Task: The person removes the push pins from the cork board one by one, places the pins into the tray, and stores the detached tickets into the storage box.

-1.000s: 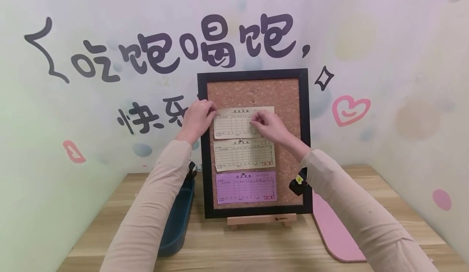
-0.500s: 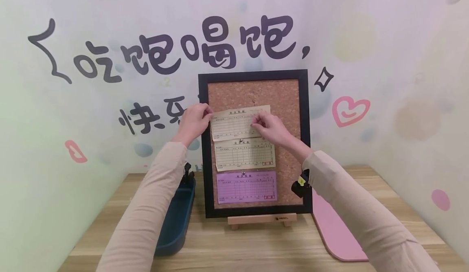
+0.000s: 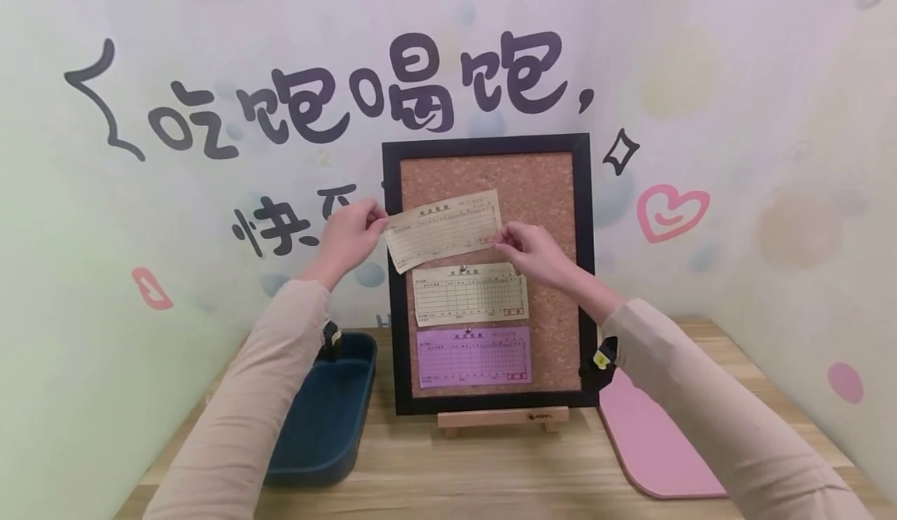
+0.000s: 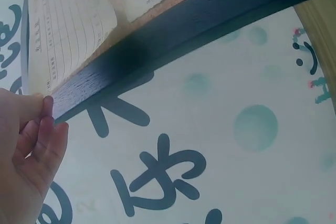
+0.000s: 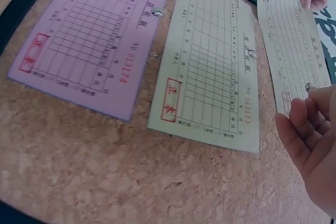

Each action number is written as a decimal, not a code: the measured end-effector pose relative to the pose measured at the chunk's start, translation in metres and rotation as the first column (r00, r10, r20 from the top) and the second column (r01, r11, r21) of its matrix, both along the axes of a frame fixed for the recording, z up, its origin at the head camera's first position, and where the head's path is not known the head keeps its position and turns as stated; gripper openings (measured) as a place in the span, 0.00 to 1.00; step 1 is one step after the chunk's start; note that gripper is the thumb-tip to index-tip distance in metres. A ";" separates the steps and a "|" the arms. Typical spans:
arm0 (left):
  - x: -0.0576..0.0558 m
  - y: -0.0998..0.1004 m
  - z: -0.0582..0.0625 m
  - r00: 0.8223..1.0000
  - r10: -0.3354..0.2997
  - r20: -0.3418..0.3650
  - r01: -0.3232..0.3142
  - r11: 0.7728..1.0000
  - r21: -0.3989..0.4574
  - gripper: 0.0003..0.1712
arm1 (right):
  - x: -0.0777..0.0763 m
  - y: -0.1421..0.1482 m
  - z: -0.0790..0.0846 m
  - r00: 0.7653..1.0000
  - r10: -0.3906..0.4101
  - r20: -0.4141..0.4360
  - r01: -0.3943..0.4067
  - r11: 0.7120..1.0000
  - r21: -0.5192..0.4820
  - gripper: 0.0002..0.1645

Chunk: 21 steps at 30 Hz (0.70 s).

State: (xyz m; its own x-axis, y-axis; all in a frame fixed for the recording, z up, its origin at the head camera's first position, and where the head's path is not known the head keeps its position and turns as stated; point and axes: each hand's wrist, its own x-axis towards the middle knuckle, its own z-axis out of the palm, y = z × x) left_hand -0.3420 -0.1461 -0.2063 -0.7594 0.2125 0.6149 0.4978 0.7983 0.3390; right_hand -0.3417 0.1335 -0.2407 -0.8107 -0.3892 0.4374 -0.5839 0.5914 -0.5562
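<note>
My left hand (image 3: pixel 348 237) pinches the left edge of a cream receipt slip (image 3: pixel 441 228), which tilts up to the right in front of the framed cork board (image 3: pixel 483 177). In the left wrist view, the thumb and a finger of the left hand (image 4: pixel 34 145) grip the slip's corner by the black frame. My right hand (image 3: pixel 536 255) is at the slip's lower right edge. The right wrist view shows a small shiny pushpin (image 5: pixel 308 86) pinched at the right hand's (image 5: pixel 315 140) fingertips. Below, a second cream slip (image 3: pixel 469 296) and a purple slip (image 3: pixel 475 358) are pinned to the cork.
The board leans on a small wooden stand (image 3: pixel 503 419) on a wood-grain table (image 3: pixel 504 477). A dark blue tray (image 3: pixel 315 469) is at the left, partly behind the left sleeve. A pink mat (image 3: pixel 659 446) lies at the right. A decorated wall rises behind.
The top cream slip has shifted left and tilted, its right side rising, as my left hand drew leftward. My right hand has moved slightly right and down, now by the slip's edge.
</note>
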 end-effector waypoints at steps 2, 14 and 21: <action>0.004 -0.005 -0.001 1.000 0.005 0.007 -0.005 1.000 0.010 0.07 | 0.003 0.003 -0.004 1.000 -0.002 -0.001 0.002 1.000 0.002 0.06; 0.027 -0.036 -0.019 0.997 0.072 -0.030 -0.071 0.996 0.056 0.06 | 0.019 0.026 -0.029 0.999 -0.041 -0.006 0.042 0.998 0.037 0.04; 0.038 -0.057 -0.034 0.995 0.034 -0.095 -0.029 0.998 0.059 0.03 | 0.032 0.041 -0.044 0.999 -0.042 0.021 0.042 0.999 0.022 0.04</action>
State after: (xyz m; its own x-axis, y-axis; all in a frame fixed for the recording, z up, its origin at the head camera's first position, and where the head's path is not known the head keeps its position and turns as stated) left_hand -0.3037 -0.2032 -0.2402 -0.7023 0.1516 0.6955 0.5049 0.7948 0.3366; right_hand -0.3097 0.1743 -0.2843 -0.8358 -0.3638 0.4112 -0.5462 0.6273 -0.5551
